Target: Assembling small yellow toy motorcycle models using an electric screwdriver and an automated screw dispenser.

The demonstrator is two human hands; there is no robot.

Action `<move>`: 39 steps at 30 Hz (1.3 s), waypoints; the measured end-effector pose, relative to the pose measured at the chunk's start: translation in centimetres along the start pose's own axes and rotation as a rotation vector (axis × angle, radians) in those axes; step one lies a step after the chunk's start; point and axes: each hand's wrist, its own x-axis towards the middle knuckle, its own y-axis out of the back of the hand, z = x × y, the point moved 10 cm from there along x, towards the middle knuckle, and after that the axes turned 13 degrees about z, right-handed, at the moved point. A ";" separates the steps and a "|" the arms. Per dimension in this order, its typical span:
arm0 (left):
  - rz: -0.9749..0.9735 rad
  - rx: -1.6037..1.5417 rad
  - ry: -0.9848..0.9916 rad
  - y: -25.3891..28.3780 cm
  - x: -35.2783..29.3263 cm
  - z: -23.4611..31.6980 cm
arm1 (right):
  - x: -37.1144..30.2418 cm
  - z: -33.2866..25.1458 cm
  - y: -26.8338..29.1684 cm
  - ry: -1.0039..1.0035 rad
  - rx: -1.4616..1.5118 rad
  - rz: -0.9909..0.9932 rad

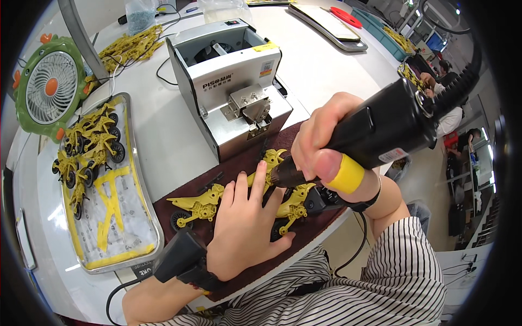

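Observation:
My right hand (328, 138) is wrapped round a black electric screwdriver (383, 122), with yellow tape on the thumb. The tool slants down to the left, its tip end close to the left fingertips over yellow plastic parts; the very tip is hard to make out. My left hand (239, 231) lies with its fingers stretched out across toy motorbike pieces on a dark red mat (179, 198). One yellow motorbike body (198, 204) with a black wheel shows left of that hand. Another yellow motorbike body (296, 201) shows to its right, partly covered by the hand.
A metal-fronted screw feeder (234, 92) stands behind the mat. To the left, a tray (155, 231) carries several yellow motorbikes with black wheels, beside a green fan (50, 84). Yellow parts (130, 46) are heaped at the back. A black cord (459, 81) runs from the screwdriver. Other people work at far right.

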 end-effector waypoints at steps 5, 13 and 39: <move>0.041 0.135 -0.016 0.5 -0.3 -0.2 | 2.6 -3.4 -0.7 0.153 0.255 -0.130; 0.042 0.120 -0.032 0.4 -0.2 0.1 | 7.1 -4.9 -0.1 0.080 0.401 0.297; 0.063 0.093 -0.051 0.2 -0.2 0.2 | 3.3 -0.8 0.0 0.141 0.003 0.047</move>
